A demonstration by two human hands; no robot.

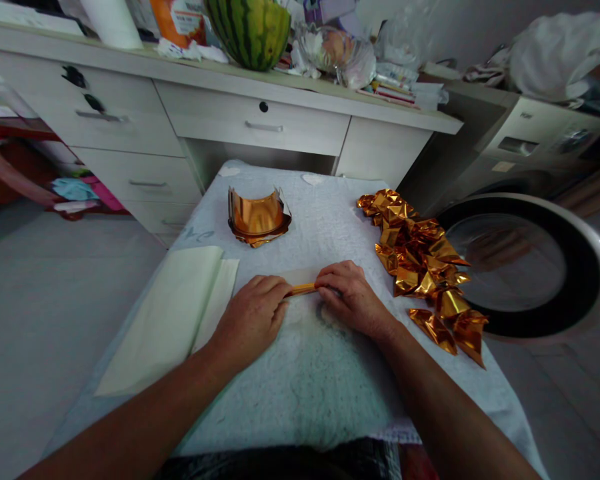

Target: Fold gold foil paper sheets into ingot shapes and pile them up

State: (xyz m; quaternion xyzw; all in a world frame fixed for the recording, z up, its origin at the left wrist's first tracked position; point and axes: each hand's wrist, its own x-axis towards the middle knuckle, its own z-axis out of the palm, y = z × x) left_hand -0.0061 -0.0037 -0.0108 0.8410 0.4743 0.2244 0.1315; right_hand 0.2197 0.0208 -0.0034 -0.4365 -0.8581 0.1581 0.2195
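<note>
A narrow folded strip of gold foil paper stretches between my two hands, low over the cloth. My left hand pinches its left end, and my right hand grips the right end with curled fingers. A pale sheet shows partly behind the strip. To the left lie pale yellowish paper sheets, overlapping. Beyond my left hand stands a curved stack of gold foil sheets. Right of my right hand, several folded gold foil pieces are heaped along the table edge.
The small table wears a light blue cloth. Behind it is a white drawer desk bearing a cut watermelon, a paper roll and clutter. At the right, a washing machine's round door hangs ajar against the table's side.
</note>
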